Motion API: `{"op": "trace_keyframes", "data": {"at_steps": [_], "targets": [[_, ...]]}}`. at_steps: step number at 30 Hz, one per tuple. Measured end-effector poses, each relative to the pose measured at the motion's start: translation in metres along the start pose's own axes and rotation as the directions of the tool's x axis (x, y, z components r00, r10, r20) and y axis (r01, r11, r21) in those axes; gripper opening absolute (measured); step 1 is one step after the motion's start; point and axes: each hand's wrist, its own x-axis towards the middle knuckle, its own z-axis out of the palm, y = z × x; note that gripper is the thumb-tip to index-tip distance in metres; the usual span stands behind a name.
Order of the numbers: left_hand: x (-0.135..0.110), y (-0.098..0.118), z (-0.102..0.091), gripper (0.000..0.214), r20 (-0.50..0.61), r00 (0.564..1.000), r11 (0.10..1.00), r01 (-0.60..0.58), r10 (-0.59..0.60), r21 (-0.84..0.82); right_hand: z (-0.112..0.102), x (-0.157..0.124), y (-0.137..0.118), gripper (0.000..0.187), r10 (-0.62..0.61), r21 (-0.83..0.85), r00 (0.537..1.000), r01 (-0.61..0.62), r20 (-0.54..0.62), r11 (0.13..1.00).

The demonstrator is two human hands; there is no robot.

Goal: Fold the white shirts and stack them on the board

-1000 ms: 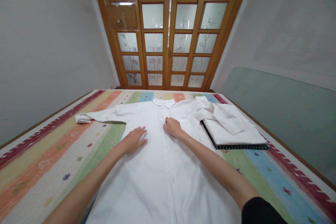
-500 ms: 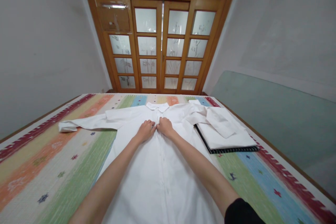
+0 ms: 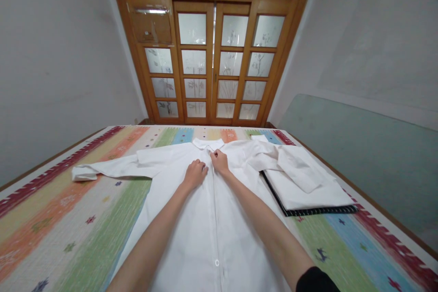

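A white long-sleeved shirt [image 3: 181, 219] lies front up, its collar [image 3: 208, 143] at the far end and a button line down the middle. My right hand [image 3: 219, 161] pinches the placket edge just below the collar. My left hand [image 3: 196, 173] sits slightly lower on the left side of the placket, fingers curled onto the cloth; its fingertips are partly hidden. The left sleeve [image 3: 119, 165] stretches out sideways. The right sleeve [image 3: 294, 164] lies bent over a folded white garment [image 3: 308, 198].
Under the folded white garment is a black cloth with white marks [image 3: 321, 211]. A striped, patterned cover [image 3: 102, 228] spreads beneath everything. A pale green board [image 3: 356, 146] lines the right wall. Wooden doors with glass panes [image 3: 214, 54] stand beyond the far edge.
My right hand has moved up the placket toward the collar. My left hand stays lower, so the hands are farther apart. The view has shifted slightly.
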Motion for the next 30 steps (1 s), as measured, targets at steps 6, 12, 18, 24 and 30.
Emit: {"op": "trace_keyframes", "data": {"at_steps": [6,12,18,24,30], "targets": [[0.013,0.006,0.003,0.026,0.017,0.991,0.991,0.135,-0.135,-0.014,0.011,0.003,0.005,0.017,-0.067,0.110,0.997,0.063,0.030,0.992],[0.024,0.011,-0.001,0.022,0.063,0.983,0.985,0.174,-0.174,-0.005,0.013,0.004,0.007,0.017,-0.090,0.127,0.994,0.083,0.056,0.989],[0.027,0.014,0.005,0.026,0.032,0.990,0.990,0.135,-0.134,-0.037,0.013,0.001,0.013,0.020,-0.072,0.250,0.997,0.067,0.012,0.966],[0.022,0.001,0.013,0.025,-0.020,1.000,0.994,0.001,-0.003,-0.111,0.012,0.000,0.015,0.021,-0.097,0.150,0.989,0.080,0.112,0.985],[0.013,-0.012,0.017,0.028,-0.149,0.984,0.981,-0.116,0.094,-0.154,0.008,0.001,0.012,0.029,-0.173,0.047,0.953,0.166,0.251,0.985]]}}
